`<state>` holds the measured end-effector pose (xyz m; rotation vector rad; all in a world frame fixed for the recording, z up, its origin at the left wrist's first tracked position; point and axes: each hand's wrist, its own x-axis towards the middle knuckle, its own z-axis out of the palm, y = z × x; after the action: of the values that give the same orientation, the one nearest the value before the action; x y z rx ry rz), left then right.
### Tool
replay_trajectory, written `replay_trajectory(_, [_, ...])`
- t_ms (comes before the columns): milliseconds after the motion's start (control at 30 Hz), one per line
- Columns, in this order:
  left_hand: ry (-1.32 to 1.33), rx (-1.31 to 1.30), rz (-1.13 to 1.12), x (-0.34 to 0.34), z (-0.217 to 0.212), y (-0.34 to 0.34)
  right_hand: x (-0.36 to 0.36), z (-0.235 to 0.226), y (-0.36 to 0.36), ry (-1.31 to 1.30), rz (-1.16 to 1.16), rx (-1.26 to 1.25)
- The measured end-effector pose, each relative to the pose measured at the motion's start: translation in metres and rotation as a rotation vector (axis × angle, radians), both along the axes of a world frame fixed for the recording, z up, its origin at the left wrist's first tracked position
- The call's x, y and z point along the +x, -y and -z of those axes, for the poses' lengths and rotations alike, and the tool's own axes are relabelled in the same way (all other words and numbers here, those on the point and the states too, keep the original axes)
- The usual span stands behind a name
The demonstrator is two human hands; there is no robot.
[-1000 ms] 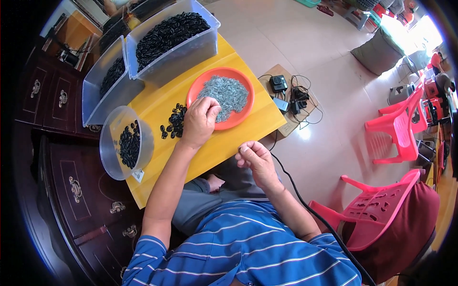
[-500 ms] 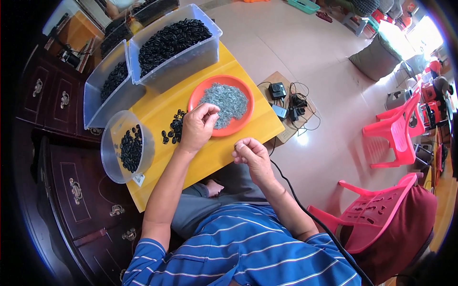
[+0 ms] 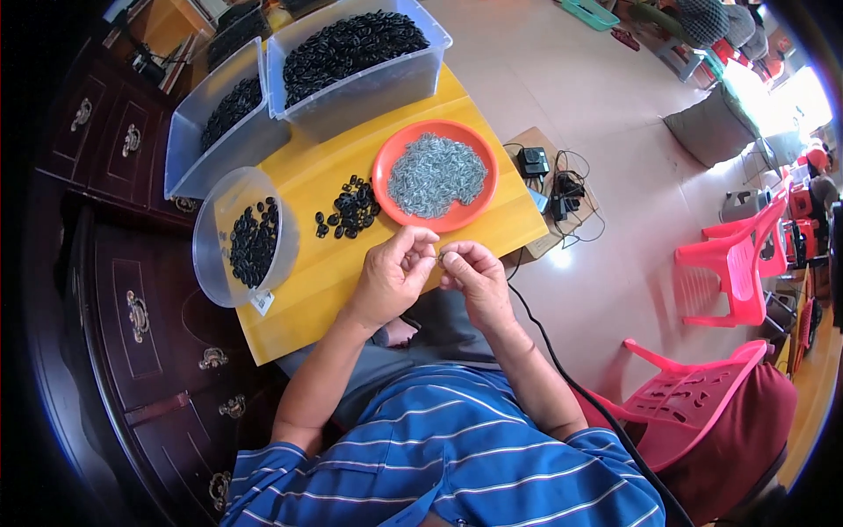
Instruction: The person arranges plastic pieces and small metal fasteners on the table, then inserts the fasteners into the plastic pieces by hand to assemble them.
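Left hand (image 3: 393, 277), back from plate (image 3: 475, 205), close beside right hand (image 3: 479, 283)

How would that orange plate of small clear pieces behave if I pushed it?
The orange plate would probably slide rather than tip, being broad, shallow and flat on the yellow table. The small clear pieces, heaped loose, might shift or spill if jolted. The plate looks like plastic, so it may flex slightly if lifted by one edge.
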<state>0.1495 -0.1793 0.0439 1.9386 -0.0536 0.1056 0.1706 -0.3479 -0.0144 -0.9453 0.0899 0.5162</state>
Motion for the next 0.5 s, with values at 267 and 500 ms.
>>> replay_trajectory(267, [0.088,0.034,-0.02,-0.007,0.003,-0.004,-0.009,-0.004,-0.004,0.174,-0.045,-0.114])
replay_trajectory(500, [0.058,0.057,-0.005,-0.015,0.0,-0.01,-0.007,0.0,0.002,0.134,-0.133,-0.084])
